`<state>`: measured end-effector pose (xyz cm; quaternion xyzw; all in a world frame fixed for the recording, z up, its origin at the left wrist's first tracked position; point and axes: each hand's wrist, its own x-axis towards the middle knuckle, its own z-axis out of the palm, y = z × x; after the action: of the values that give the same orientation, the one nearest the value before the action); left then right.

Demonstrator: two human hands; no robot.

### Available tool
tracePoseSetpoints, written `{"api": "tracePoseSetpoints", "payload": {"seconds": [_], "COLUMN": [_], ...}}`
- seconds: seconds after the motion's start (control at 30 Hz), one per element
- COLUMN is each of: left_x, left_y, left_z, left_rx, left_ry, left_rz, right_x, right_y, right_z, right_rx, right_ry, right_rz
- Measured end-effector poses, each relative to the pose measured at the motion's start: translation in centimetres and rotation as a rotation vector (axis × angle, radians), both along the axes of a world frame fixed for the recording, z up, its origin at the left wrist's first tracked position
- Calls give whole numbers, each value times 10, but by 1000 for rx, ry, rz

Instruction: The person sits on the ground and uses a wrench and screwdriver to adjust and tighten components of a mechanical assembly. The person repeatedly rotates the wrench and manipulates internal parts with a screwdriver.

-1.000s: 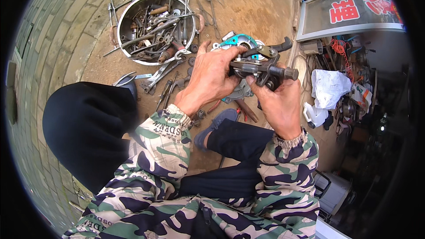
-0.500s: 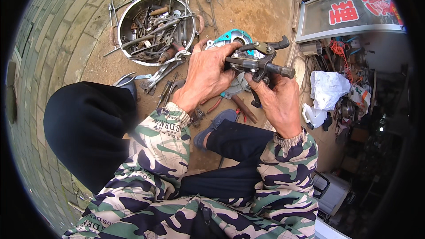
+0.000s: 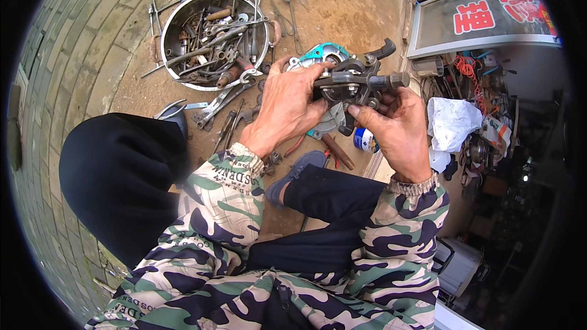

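Observation:
My left hand (image 3: 287, 101) grips the left side of a dark steel jawed puller (image 3: 345, 82) with a threaded bolt (image 3: 391, 80) pointing right and a curved jaw sticking up. My right hand (image 3: 397, 128) holds its lower right part below the bolt, thumb pressed against a nut, fingers curled round it. Just behind the puller, partly hidden by it and my hands, lies a silver and teal metal casting (image 3: 327, 50). A small blue and white container (image 3: 365, 140) sits below my right thumb, and a wooden-handled tool (image 3: 337, 150) lies beneath the casting.
A steel basin (image 3: 176, 73) full of tools stands upper left, with wrenches (image 3: 214, 110) and pliers (image 3: 171, 110) around it. A dark draped shape (image 3: 116, 177) fills the left. At right are a glass panel (image 3: 440, 30), a white sack (image 3: 452, 125) and clutter in a doorway. My shoe (image 3: 299, 168) is below.
My right hand has shifted right and curled further under the bolt, and the puller has turned slightly. The blue and white container has come into view. My left hand has barely moved.

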<state>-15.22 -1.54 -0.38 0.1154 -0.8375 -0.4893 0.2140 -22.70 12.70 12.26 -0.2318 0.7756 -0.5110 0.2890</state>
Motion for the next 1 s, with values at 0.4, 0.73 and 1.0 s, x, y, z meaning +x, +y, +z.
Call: {"api": "tracePoseSetpoints", "payload": {"seconds": [0.4, 0.73, 1.0], "left_x": [1, 1, 2], "left_y": [-10, -16, -18], "left_z": [0, -8, -7], "left_rx": [-8, -7, -38], "left_ry": [1, 27, 40], "left_rz": [32, 93, 104], "right_x": [4, -14, -5], "right_y": [-4, 1, 8], "right_z": [-21, 2, 15], "right_rx": [146, 222, 245], "right_ry": [-77, -184, 103], "right_rz": [40, 214, 81]}}
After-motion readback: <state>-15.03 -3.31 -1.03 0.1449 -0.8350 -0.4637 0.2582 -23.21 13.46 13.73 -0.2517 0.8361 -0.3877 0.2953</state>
